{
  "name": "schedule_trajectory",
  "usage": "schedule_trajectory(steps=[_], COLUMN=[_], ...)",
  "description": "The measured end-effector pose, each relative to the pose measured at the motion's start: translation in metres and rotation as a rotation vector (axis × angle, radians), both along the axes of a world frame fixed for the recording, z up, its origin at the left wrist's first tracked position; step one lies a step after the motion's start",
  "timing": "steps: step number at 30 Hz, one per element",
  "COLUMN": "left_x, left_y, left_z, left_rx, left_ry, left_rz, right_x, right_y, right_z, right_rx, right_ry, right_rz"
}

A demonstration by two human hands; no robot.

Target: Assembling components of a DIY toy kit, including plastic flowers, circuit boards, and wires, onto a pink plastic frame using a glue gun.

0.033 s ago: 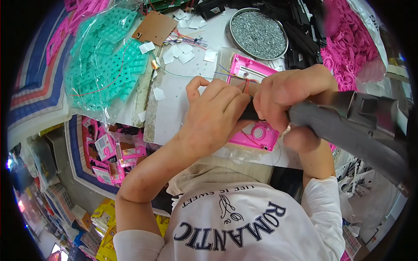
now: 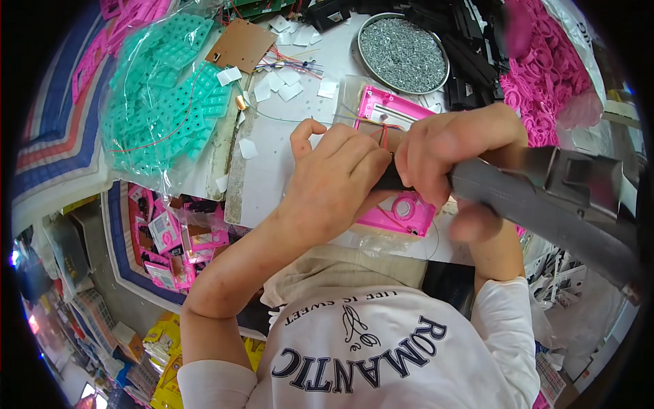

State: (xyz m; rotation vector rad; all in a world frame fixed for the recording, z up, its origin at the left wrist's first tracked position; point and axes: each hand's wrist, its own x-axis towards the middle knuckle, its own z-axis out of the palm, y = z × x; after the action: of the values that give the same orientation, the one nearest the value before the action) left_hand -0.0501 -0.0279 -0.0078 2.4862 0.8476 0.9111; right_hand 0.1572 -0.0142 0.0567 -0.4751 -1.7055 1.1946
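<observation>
The right hand (image 2: 456,146) grasps a dark grey tool (image 2: 524,194); the left hand (image 2: 334,174) bends over the pink case (image 2: 423,222) beneath both, its hold hidden; red wires (image 2: 385,134) close by could get nicked should the tool slip; farther off sits a dish (image 2: 409,92).

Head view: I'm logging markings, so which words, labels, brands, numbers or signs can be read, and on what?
I don't copy wording, only tell where it stands.
White shirt: large dark arched lettering, readable.
White shirt: smaller dark lettering above that, readable.
White bag, upper right: dark marks, too unclear.
Pink parts, left: pale labels, too small.
Yellow packages, lower left: too blurred.
Grey tool, pink casing: none discernible.
</observation>
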Motion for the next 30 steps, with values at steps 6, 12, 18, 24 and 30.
schedule_trajectory(steps=[6,12,18,24,30], left_x=[0.002,0.015,0.014,0.014,0.018], left_y=[0.028,0.019,0.013,0.012,0.012], left_z=[-0.002,-0.016,-0.017,-0.007,-0.006], left_rx=[-0.226,-0.463,-0.283,0.011,0.015], left_ry=[-0.106,-0.417,-0.256,0.027,0.002], left_rz=[-0.147,0.060,0.119,0.144,0.107], right_x=[0.023,0.027,0.038,0.029,0.039], right_y=[-0.045,-0.043,-0.013,-0.020,-0.031], right_z=[0.003,-0.016,-0.009,-0.001,-0.023], right_rx=[0.026,0.038,-0.467,0.169,0.316], right_ry=[-0.916,-0.729,-0.994,-1.112,-0.936], right_rz=[-0.423,-0.640,-0.608,-0.712,-0.654])
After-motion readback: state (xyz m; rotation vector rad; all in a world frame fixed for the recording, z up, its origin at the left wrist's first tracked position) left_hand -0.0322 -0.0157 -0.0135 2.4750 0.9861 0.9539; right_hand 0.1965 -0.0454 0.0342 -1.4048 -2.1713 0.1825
